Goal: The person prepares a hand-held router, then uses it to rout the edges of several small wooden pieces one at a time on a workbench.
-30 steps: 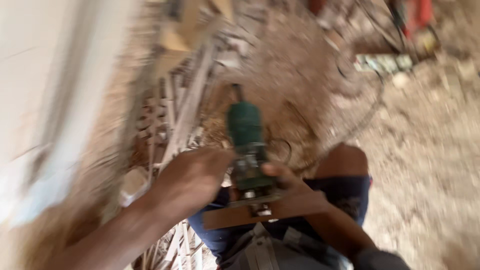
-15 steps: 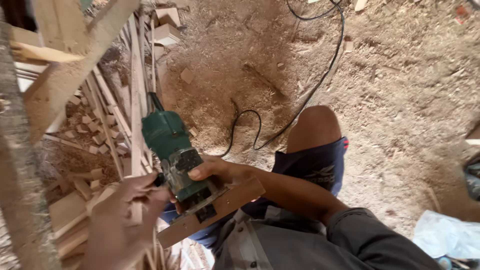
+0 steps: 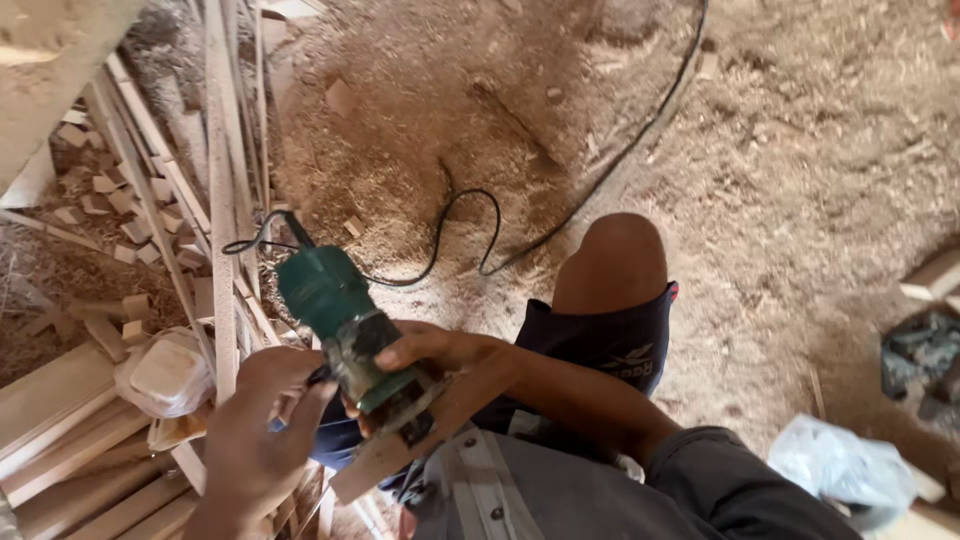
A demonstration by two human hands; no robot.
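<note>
Green trimmer router [image 3: 345, 325] now tilting steeper, gripped by right hand [image 3: 440, 352]; left hand [image 3: 262, 415] pinching near its base, wooden board [image 3: 430, 425] beneath.

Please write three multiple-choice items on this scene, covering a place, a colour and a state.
1. Where does the black cable lie?
A. on the sawdust floor
B. on a shelf
C. across a table

2. What colour is the power tool?
A. yellow
B. green
C. red

3. How is the right hand?
A. open in the air
B. flat on the floor
C. gripping the tool

Key: 1 A, it curls over the sawdust; 2 B, its body is green; 3 C, fingers wrap its lower body, with the left hand beside it.
</note>
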